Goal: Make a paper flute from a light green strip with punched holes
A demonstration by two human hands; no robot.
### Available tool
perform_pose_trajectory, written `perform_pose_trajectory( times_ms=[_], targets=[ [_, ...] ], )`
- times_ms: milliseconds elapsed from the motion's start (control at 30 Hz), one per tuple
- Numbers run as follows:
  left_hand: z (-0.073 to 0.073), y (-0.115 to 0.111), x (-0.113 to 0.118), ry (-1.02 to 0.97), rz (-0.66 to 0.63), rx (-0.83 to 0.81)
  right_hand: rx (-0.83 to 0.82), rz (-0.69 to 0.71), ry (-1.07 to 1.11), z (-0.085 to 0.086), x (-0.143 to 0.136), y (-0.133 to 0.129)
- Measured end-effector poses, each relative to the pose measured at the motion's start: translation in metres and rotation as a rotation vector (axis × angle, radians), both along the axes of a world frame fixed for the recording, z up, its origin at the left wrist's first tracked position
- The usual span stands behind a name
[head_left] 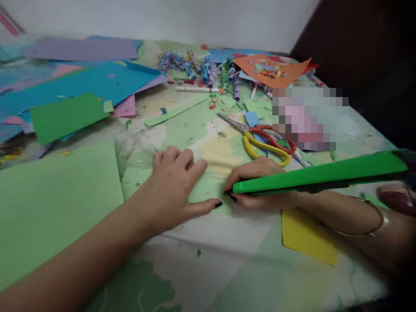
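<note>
Yellow paper (308,237) is noted on the table (221,277) at the near right; beyond it, a long green tool (318,174) is pinched between the thumb and fingers of the right hand (269,201), its dark tip directed at the pale green paper (209,186), which is partly covered by the left hand (175,186), laid palm-down and spread; whether contact is made by the tip cannot be told. The paper should be held flat and the left thumb, judged close to the tip, kept clear; farther off, scissors (243,127) are found lying, with curled paper pieces (207,69) behind.
</note>
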State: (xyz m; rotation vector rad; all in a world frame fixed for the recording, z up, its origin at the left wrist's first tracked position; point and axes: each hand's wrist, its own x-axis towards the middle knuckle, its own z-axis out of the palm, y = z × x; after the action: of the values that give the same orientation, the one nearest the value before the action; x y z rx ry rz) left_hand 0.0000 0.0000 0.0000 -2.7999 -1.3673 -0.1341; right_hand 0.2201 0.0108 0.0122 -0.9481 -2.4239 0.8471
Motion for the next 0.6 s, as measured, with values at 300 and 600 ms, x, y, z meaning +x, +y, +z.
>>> perform_pose_trajectory(
  times_ms=[300, 600],
  targets=[
    [0.0003, 0.0, 0.005, 0.017, 0.012, 0.016, -0.002, -0.019, -0.011, -0.0033, 0.0018, 0.0025],
    [0.0095, -0.0068, 0.006, 0.047, 0.028, -0.046, -0.032, -0.015, 0.015, -0.0035, -0.0003, 0.0068]
  ],
)
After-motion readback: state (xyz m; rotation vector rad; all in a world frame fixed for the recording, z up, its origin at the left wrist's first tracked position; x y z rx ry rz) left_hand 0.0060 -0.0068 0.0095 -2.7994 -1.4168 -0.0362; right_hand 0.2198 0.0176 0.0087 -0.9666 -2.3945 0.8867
